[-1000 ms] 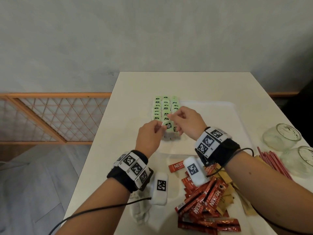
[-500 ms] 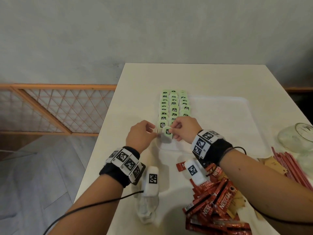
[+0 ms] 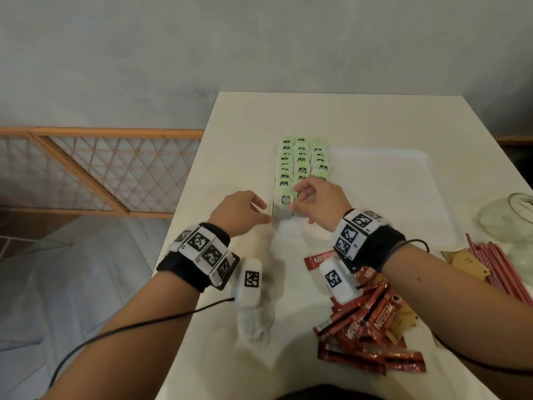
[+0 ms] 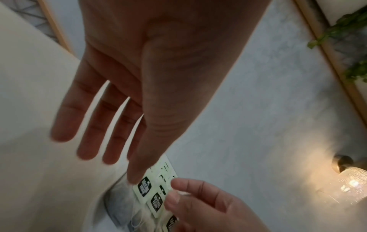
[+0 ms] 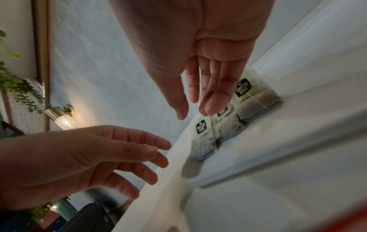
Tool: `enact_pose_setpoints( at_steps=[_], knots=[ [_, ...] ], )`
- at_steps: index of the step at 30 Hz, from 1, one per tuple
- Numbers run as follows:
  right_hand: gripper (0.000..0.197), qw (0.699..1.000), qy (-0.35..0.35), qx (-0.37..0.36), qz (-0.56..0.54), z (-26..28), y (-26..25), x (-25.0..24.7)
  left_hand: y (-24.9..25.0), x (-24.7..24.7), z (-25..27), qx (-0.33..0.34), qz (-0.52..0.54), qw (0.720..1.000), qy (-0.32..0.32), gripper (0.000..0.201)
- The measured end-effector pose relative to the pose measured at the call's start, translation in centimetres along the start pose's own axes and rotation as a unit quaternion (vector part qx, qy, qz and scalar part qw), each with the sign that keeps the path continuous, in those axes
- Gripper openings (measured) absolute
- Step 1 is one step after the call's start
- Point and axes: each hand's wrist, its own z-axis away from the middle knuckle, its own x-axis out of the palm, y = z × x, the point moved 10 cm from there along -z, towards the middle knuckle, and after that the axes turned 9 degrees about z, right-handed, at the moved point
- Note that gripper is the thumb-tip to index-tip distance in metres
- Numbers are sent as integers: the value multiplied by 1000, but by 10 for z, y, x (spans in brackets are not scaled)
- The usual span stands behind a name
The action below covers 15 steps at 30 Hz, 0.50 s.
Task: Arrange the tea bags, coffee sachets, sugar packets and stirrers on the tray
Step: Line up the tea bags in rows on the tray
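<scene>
Both hands met at the near left corner of the white tray, which lay on the white table. The left hand hovered just left of that corner with its fingers straight and slightly spread, holding nothing; its thumb tip reached toward the nearest tea bag, though whether it touched could not be told. The right hand sat just right of the same tea bag, its fingers loosely bent and its thumb and forefinger close together above the front of the rows; in the right wrist view a thin string ran down from those fingertips, but whether they pinched it could not be told.

Beyond both hands, the tea bags stood in three rows along the tray's left side, green tags facing up. Behind the right wrist, nearer the person, a loose heap of red coffee sachets lay on the table with brown sugar packets mixed in and to the right. Further right of the right forearm lay the red stirrers, and past them two glass jars.
</scene>
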Motion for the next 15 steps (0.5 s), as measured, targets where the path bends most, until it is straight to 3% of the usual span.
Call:
enact_pose_setpoints(
  at_steps=[4,10,12,15],
  knots=[
    [16,999,-34,-27,6,37,3,10,-18,10,35,-55,-103,988,-99,48],
    [11,998,-56,-26,29,69,19,18,-47,26,92,-110,-244,942,-201,107],
    [11,997,-62,-25,31,76,21,18,-49,35,103,-109,-255,939,-206,110],
    [15,997,-68,-17,14,86,22,18,-46,51,103,-89,-209,956,-183,100]
  ],
)
